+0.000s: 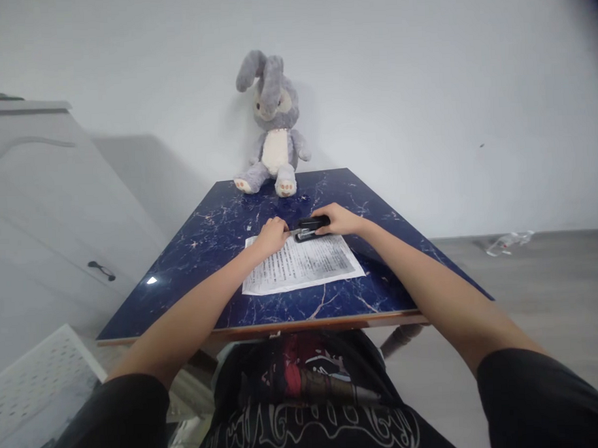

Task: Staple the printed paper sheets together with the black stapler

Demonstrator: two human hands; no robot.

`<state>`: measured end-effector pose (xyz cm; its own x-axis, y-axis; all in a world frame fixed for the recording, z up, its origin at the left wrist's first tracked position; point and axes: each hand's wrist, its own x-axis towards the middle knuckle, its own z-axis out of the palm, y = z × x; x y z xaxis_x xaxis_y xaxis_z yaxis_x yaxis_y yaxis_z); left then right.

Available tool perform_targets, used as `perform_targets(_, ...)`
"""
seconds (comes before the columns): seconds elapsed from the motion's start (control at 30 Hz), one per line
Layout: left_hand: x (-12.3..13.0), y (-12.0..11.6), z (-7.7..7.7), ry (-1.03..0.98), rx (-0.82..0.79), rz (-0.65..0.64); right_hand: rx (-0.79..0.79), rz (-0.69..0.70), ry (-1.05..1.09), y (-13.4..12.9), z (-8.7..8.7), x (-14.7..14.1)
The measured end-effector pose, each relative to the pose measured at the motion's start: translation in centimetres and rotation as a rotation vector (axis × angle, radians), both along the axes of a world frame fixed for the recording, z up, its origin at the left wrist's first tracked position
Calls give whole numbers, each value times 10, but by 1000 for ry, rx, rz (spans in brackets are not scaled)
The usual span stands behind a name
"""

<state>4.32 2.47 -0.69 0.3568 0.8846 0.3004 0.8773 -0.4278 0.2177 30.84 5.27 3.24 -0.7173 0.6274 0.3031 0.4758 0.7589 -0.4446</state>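
A printed sheet of paper lies on the blue marbled table, its lines of text running across it. My right hand is wrapped round a black stapler, whose jaws point left at the paper's far edge. Close to the stapler's front, my left hand is closed on the paper's far edge, its fingertips pinched together. Whether the paper is one sheet or a few cannot be made out, and my left hand covers its far left corner.
A grey plush rabbit sits at the table's far end against the wall. A white cabinet stands on the left, with a white perforated basket below. A clear plastic item lies on the floor at right.
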Motion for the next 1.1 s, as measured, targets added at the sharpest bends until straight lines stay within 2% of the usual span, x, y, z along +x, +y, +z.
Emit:
perform_targets(0.17,-9,5,-1,-26,2,-61,89,-371,188,11,8,30)
perform_targets(0.23,-14,5,1,-65,-2,-68,91,-448,198,13,11,40)
perform_targets(0.37,-26,4,7,-174,-33,-34,77,-459,101,16,10,46)
perform_targets(0.67,-36,1,22,-287,38,0,92,-540,-19,19,7,47)
perform_targets(1.1,-37,-1,23,-283,-1,73,7,-385,-60,11,12,40)
